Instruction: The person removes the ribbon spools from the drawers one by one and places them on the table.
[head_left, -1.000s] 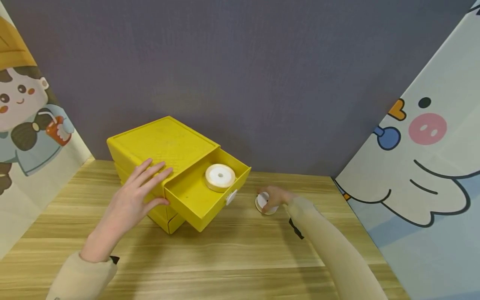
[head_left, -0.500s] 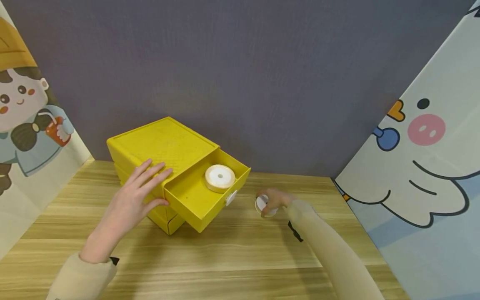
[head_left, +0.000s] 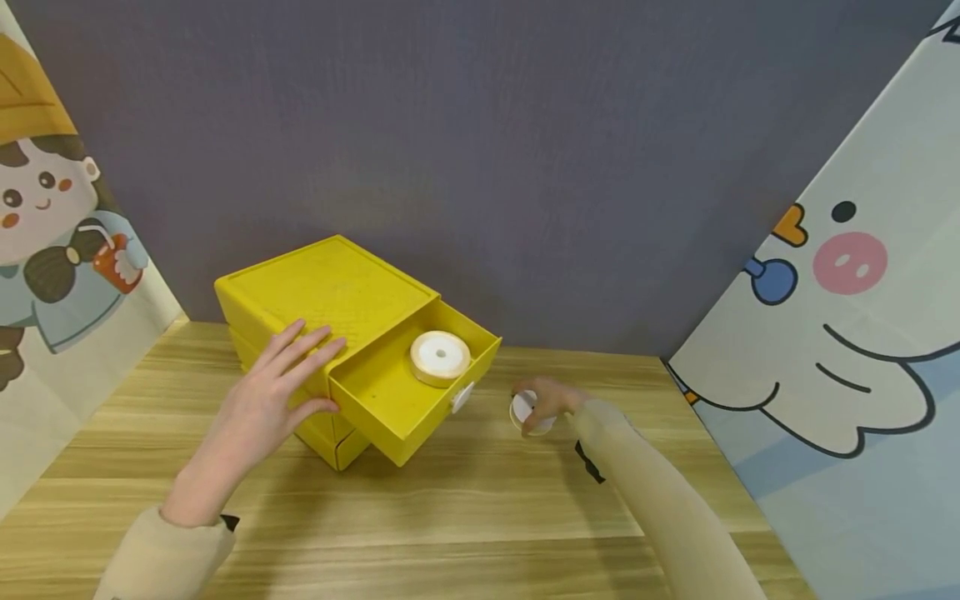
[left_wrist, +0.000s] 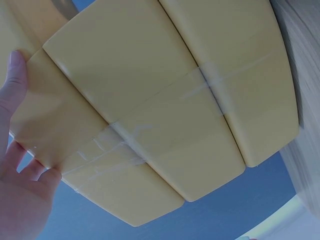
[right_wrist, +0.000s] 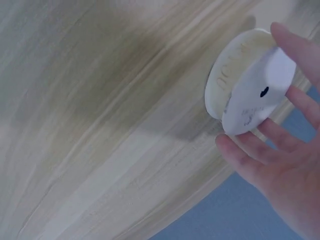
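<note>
Two hands are busy on a wooden table point(head_left: 465, 508). The left hand point(head_left: 262, 404) lies flat on a yellow drawer box point(head_left: 322, 292), with its fingers straight and spread on the top and the thumb against the side near the corner. In the left wrist view the same hand point(left_wrist: 20, 165) touches the yellow side of the box point(left_wrist: 165, 110), and clear tape point(left_wrist: 210, 85) runs across that side. The top drawer point(head_left: 405, 392) of the box is pulled out toward the right. Inside it lies a round roll of pale ribbon point(head_left: 440, 357), flat on the drawer floor, near the front wall. A white knob point(head_left: 462, 397) sits on the front of the drawer. The right hand point(head_left: 547, 400) is on the table just to the right of the open drawer, a little apart from it. It holds a small white roll point(head_left: 522, 408) with its fingers curled around the edge. In the right wrist view the hand point(right_wrist: 285, 160) has the roll point(right_wrist: 245, 85) tipped up on its edge, with the low rim touching the wood, one finger over the top and the others under the flat white face. Both arms wear pale sleeves point(head_left: 660, 500). Behind the table is a grey wall point(head_left: 480, 150), and cartoon panels point(head_left: 847, 333) stand at the left and right sides.
</note>
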